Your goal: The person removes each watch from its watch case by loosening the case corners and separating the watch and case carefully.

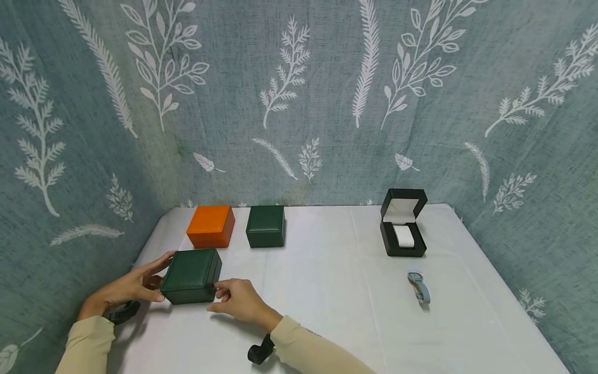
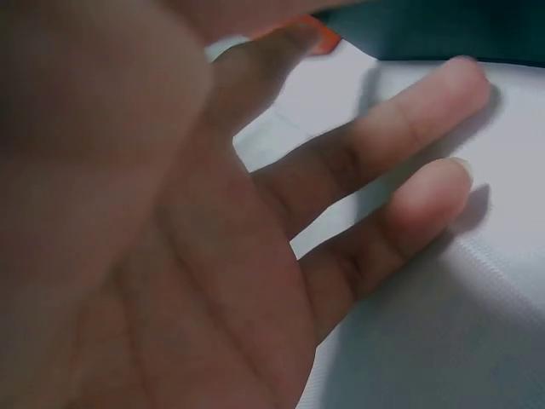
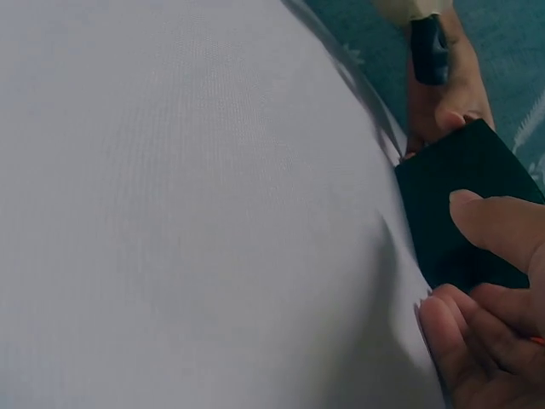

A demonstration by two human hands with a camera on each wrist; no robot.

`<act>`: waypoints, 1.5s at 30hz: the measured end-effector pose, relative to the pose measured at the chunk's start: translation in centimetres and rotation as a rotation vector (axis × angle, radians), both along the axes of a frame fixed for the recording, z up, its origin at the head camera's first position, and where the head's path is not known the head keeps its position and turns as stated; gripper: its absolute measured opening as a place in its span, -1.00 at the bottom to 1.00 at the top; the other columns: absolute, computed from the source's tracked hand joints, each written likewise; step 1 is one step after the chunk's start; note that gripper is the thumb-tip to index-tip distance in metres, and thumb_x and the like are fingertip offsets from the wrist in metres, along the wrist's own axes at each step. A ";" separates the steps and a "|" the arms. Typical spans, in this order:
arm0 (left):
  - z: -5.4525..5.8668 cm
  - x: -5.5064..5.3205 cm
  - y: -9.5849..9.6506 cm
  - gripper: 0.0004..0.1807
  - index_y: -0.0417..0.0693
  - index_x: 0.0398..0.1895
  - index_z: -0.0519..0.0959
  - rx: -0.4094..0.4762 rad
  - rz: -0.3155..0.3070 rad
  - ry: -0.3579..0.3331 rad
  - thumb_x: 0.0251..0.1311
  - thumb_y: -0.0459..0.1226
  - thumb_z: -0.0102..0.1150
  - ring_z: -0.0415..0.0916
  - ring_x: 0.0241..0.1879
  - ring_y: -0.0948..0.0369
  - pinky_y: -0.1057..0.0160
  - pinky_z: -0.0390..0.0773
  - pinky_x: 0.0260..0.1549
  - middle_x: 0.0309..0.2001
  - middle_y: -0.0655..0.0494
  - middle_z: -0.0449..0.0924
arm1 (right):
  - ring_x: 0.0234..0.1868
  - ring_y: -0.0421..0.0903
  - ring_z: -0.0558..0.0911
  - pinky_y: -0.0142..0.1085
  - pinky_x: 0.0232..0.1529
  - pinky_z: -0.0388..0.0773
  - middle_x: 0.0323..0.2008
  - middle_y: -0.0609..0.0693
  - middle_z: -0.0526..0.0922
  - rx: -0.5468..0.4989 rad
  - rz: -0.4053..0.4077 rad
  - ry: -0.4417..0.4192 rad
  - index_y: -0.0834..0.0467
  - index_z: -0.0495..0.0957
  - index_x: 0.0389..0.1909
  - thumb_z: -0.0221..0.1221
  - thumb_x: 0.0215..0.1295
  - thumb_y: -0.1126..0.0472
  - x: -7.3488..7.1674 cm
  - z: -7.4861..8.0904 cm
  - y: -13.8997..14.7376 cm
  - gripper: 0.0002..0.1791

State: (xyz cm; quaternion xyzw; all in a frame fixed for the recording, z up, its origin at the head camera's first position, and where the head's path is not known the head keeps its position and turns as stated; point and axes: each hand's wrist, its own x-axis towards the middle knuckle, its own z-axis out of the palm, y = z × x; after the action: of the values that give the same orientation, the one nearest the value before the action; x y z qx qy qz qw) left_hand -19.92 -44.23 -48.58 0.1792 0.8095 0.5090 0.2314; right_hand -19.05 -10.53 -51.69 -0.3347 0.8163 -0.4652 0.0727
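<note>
A dark green box [image 1: 191,270] with its lid closed is at the left front of the white table, between both hands. My left hand [image 1: 133,284] grips its left side, index finger toward the back corner and thumb by the front corner. In the left wrist view, two other fingers [image 2: 426,106] stretch below the box's edge, over the white cloth. On the opposite side, my right hand [image 1: 240,300] holds the box's right edge with bent fingers. The right wrist view has the thumb [image 3: 498,226] lying across the face of the green box [image 3: 438,200].
Behind stand an orange box [image 1: 210,226] and a second green box [image 1: 265,226], both closed. At the back right, a black box [image 1: 405,249] stands with its lid up and a white cushion [image 1: 404,236] inside. A light blue wristwatch [image 1: 419,288] lies before it. Patterned cloth [image 1: 299,104] surrounds the table.
</note>
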 end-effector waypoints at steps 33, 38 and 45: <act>0.6 1.0 2.5 0.20 -0.30 0.64 -0.17 0.015 0.075 0.104 0.09 -0.45 0.49 0.30 0.25 0.64 0.37 0.50 0.13 0.57 -0.36 -0.08 | -0.42 -0.48 0.58 -0.62 -0.38 0.54 -0.31 -0.04 0.75 -0.191 -0.142 0.052 0.29 0.74 0.01 0.57 0.09 0.21 0.0 -0.7 0.4 -0.54; 1.0 1.2 3.1 0.16 -0.24 0.65 -0.12 0.000 0.103 0.099 0.13 -0.42 0.48 0.40 0.23 0.53 0.24 0.55 0.15 0.55 -0.10 0.11 | -0.42 -0.49 0.60 -0.59 -0.34 0.57 -0.29 -0.06 0.76 -0.191 -0.121 0.022 0.29 0.73 0.02 0.56 0.10 0.19 -0.3 -0.2 1.4 -0.53; 1.8 1.7 4.7 0.16 -0.37 0.61 -0.08 -0.033 0.122 0.140 0.09 -0.37 0.52 0.47 0.17 0.49 0.23 0.57 0.14 0.53 -0.46 0.04 | -0.33 -0.42 0.66 -0.51 -0.19 0.60 -0.25 -0.11 0.77 -0.193 -0.079 -0.034 0.26 0.73 0.07 0.54 0.14 0.14 -0.9 0.7 3.3 -0.51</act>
State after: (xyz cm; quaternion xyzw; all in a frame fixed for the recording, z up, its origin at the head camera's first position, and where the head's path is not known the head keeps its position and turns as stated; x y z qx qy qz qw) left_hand -18.27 -39.53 -46.81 0.1607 0.8414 0.4951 0.1454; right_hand -19.90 -7.23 -51.04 -0.2996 0.7789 -0.5498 0.0353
